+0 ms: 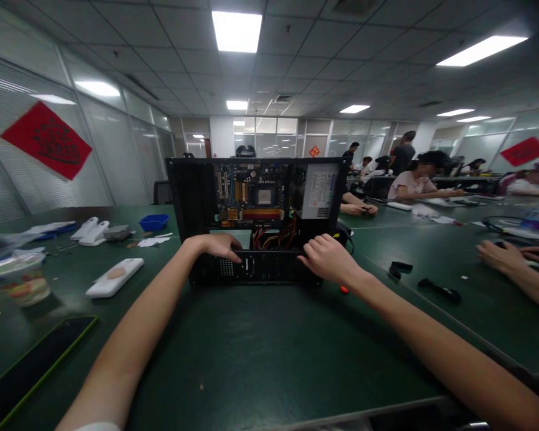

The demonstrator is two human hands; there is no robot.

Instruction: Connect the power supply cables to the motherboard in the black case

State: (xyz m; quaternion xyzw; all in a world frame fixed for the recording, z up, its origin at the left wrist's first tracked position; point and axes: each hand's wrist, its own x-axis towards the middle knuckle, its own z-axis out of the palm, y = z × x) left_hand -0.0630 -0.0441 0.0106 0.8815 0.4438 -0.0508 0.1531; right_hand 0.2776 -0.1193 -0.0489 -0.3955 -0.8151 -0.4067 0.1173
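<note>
A black computer case stands on the green table in front of me, its open side showing the inside. On its far wall sits a motherboard with a bare square chip socket area. A grey power supply with a label fills the upper right corner, and a bundle of coloured cables hangs below the board. My left hand grips the case's near edge at the left, thumb outside and fingers partly hidden within. At the right end of that edge, my right hand has its fingers curled over the rim.
On the left lie a phone, a white device, a plastic food cup and a blue tray. Black straps lie to the right. A co-worker's hands rest at the far right; other people sit behind.
</note>
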